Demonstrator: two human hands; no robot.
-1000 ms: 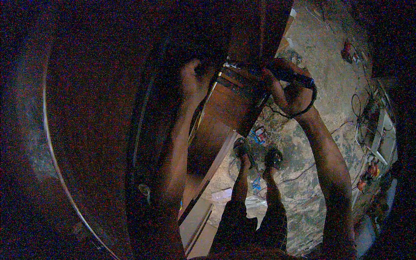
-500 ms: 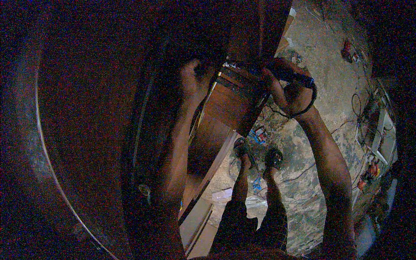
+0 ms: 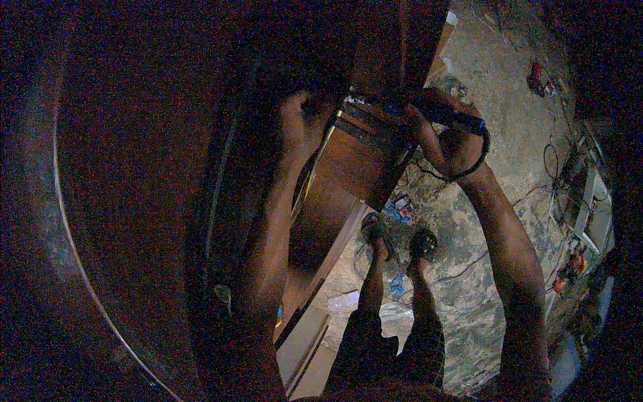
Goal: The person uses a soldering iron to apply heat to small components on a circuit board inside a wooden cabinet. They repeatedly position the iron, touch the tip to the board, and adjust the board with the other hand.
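Note:
The scene is very dark. My right hand is wrapped around a dark handheld tool, and a black cord loops from its rear end round past my wrist. The tool's front end points left, to the edge of a brown wooden piece, where shadow hides its tip. My left hand is across from it, by the left side of that wooden piece. Its fingers look curled, but darkness covers what they hold, if anything.
A large dark wooden panel fills the left. My feet stand on a stained concrete floor. Cables, a small blue-and-red item, a red object, a pale metal frame and an orange-red item lie there.
Almost nothing differs. Both hands and the dark tool stay in the same places.

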